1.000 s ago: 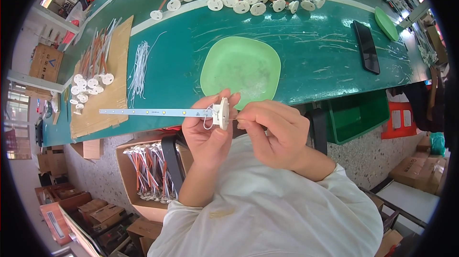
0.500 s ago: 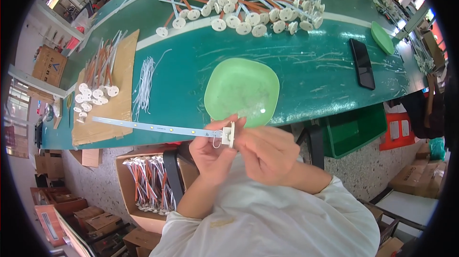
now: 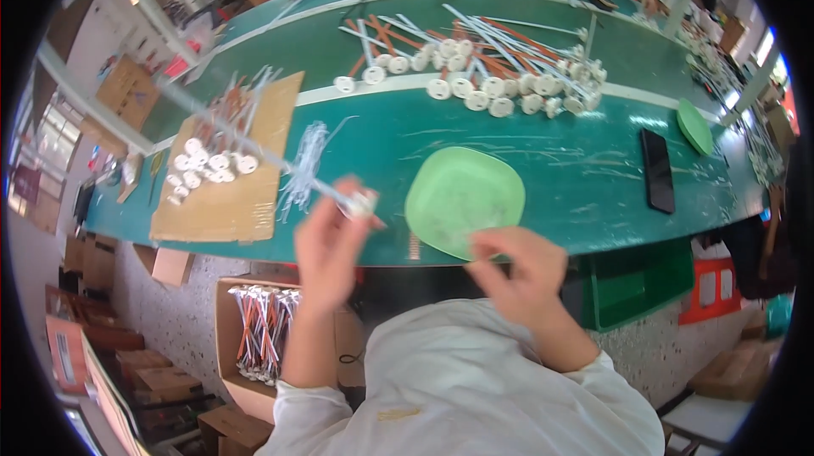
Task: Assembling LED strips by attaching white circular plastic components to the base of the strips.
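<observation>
My left hand is closed around the white round end cap of an LED light strip. The pale strip is blurred and slants up to the left, above the cardboard sheet. My right hand is at the near right edge of a light green plate. Its thumb and forefinger are slightly apart, with nothing visible between them. Small dark bits lie in the plate, too small to make out.
A cardboard sheet at left bears several capped strips, with white ties beside it. More capped strips are heaped at the back. A black phone and another green plate lie at right. A carton stands below the table.
My hands have parted. The left has moved left with the LED strip, now tilted upward; the right has let go of the cap and moved right to the plate. The whole view has shifted.
</observation>
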### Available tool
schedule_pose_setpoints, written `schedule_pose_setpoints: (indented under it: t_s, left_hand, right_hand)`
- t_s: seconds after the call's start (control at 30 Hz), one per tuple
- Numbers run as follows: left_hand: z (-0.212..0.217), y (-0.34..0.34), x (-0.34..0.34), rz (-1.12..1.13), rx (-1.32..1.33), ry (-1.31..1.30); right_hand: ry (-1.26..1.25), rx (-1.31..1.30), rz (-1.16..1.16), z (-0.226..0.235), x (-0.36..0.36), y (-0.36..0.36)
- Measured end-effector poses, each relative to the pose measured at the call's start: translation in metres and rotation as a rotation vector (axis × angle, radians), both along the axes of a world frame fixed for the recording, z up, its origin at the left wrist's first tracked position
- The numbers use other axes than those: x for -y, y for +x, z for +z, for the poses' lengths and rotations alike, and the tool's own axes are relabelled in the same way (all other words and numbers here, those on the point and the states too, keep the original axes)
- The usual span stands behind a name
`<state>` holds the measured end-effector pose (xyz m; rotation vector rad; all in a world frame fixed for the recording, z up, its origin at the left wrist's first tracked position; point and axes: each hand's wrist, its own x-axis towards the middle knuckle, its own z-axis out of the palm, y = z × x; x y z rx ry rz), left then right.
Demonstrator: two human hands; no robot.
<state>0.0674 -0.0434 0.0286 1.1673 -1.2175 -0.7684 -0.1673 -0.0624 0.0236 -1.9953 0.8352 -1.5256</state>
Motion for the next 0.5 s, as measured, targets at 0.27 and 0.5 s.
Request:
schedule_pose_setpoints:
  t_s: [0.27,0.5]
  left_hand:
    - [-0.005,0.206,0.061,0.641,1.193,0.129]
    - [-0.019,0.194,0.05,0.8,1.107,0.111]
  right_hand:
    - [0.13,0.06,-0.143,0.001,0.016,-0.052]
    - [-0.171,-0.278,-0.165,0.05,0.058,-0.053]
